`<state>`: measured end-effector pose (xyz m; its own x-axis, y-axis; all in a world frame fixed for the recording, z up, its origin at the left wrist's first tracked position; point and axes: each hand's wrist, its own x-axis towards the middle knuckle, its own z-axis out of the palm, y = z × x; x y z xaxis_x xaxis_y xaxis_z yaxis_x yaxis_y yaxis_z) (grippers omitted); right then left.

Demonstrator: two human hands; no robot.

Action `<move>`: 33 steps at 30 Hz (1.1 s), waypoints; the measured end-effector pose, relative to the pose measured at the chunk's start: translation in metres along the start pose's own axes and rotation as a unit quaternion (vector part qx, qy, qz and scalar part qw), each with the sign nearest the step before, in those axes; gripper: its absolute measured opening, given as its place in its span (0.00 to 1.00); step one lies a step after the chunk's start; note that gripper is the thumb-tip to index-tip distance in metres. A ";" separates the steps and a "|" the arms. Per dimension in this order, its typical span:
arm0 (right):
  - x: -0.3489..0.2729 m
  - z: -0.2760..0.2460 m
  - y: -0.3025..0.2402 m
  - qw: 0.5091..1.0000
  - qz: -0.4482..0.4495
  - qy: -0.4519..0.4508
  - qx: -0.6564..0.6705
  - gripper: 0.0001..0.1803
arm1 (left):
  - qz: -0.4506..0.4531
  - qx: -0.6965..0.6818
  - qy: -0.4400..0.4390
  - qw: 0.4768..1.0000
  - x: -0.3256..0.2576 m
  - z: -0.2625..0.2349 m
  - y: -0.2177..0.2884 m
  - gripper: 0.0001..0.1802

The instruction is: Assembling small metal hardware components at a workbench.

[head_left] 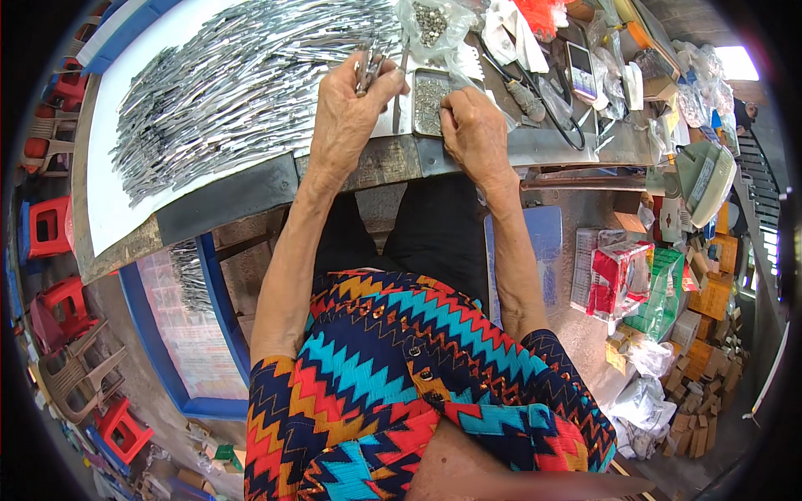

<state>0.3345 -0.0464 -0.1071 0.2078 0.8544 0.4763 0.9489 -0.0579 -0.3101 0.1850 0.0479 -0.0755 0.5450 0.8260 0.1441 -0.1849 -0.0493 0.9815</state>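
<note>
My left hand (349, 113) is closed around a few short metal pieces (365, 73), which stick up between thumb and fingers at the right edge of a wide heap of thin metal strips (225, 96). A shallow metal tray (415, 113) of tiny silvery parts lies between my hands. Over its right side, my right hand (478, 138) is curled with thumb and fingertips together; whatever they pinch is too small to make out. One dark flat strip (401, 88) lies upright in view beside the tray. Beyond it sits a clear plastic bag (455, 37) with small round metal parts.
The heap lies on a white sheet (104, 196) over the workbench. To the right are a black cable (576, 134), a phone-like device (581, 71) and plastic bags. Below stand a blue-framed rack (134, 317), a red-wrapped package (618, 280) and red stools (52, 227).
</note>
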 end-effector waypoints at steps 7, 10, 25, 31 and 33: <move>-0.001 0.004 0.000 0.999 0.021 0.023 0.018 0.03 | -0.142 -0.207 -0.006 0.968 -0.023 0.005 -0.005 0.08; -0.003 0.005 0.003 0.997 0.047 0.031 0.060 0.04 | -0.176 -0.233 -0.009 0.956 -0.028 0.008 -0.008 0.10; 0.002 -0.011 -0.010 0.938 0.207 -0.018 0.277 0.08 | -0.247 -0.289 -0.027 0.925 -0.030 0.016 -0.020 0.11; 0.000 -0.012 -0.007 0.936 0.211 -0.022 0.281 0.09 | -0.240 -0.303 -0.031 0.922 -0.029 0.018 -0.021 0.11; -0.001 -0.011 -0.007 0.934 0.217 -0.026 0.281 0.09 | -0.241 -0.298 -0.031 0.923 -0.029 0.019 -0.022 0.12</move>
<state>0.3303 -0.0526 -0.0960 0.5186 0.8381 0.1694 0.4998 -0.1364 -0.8554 0.1888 0.0142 -0.0987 0.7236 0.6365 -0.2669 -0.3149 0.6486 0.6930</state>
